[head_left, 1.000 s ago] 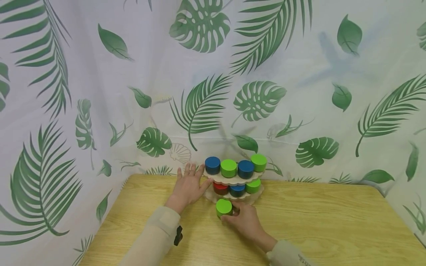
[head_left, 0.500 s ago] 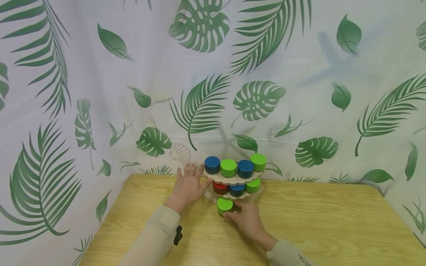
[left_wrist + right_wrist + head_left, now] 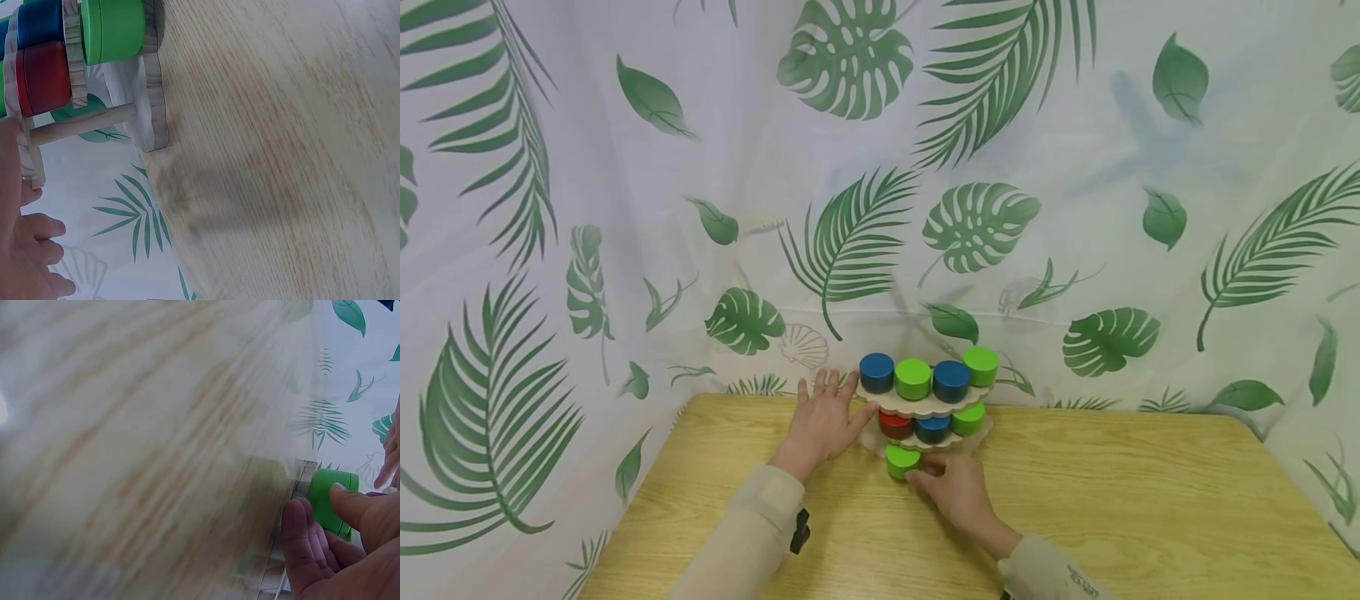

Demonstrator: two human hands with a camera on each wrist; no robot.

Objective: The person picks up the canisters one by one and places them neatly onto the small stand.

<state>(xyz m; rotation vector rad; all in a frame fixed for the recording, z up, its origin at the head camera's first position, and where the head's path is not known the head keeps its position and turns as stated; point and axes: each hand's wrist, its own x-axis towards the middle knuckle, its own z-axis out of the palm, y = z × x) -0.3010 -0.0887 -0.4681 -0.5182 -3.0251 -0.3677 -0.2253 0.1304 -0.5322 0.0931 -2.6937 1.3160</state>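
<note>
A tiered wooden stand (image 3: 917,409) with scalloped shelves stands near the back edge of the table, against the cloth. My right hand (image 3: 958,492) holds a green cylinder block (image 3: 902,461) at the stand's front, on the lowest tier; in the right wrist view the thumb presses on the block (image 3: 325,495). My left hand (image 3: 823,421) has its fingers spread and touches the left edge of the top shelf. On the middle shelf, a red block (image 3: 896,426), a blue block (image 3: 932,429) and a green block (image 3: 967,418) show at the front.
Along the top shelf sit a left blue block (image 3: 877,372), a middle green block (image 3: 913,378), a second blue block (image 3: 951,381) and a right green block (image 3: 981,366). Leaf-patterned cloth (image 3: 850,125) hangs behind the wood-grain table (image 3: 1150,500).
The green block in my right hand has moved back toward the stand, now partly beneath the middle shelf. My left hand has stayed in place.
</note>
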